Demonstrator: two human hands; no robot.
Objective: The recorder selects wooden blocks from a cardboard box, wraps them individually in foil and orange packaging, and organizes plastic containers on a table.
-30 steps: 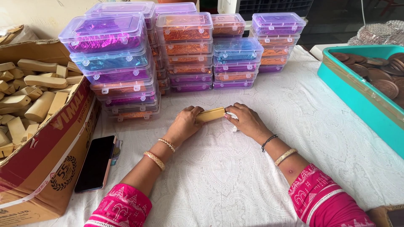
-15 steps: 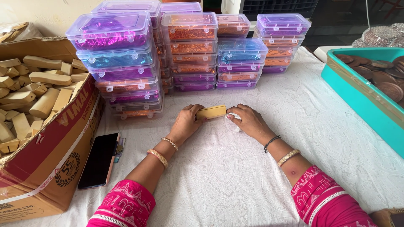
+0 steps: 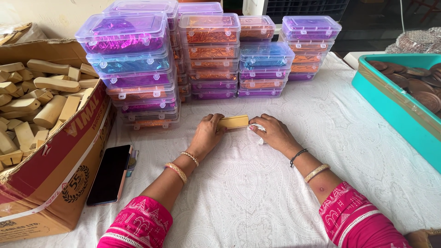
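White tablecloth — both hands pinch a wooden block endwise.

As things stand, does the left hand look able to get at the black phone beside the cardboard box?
Probably yes. The left hand rests on the small wooden block, and only bare white tablecloth lies between it and the phone.

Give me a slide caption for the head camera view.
Left hand and right hand hold a small wooden block on a white tablecloth.
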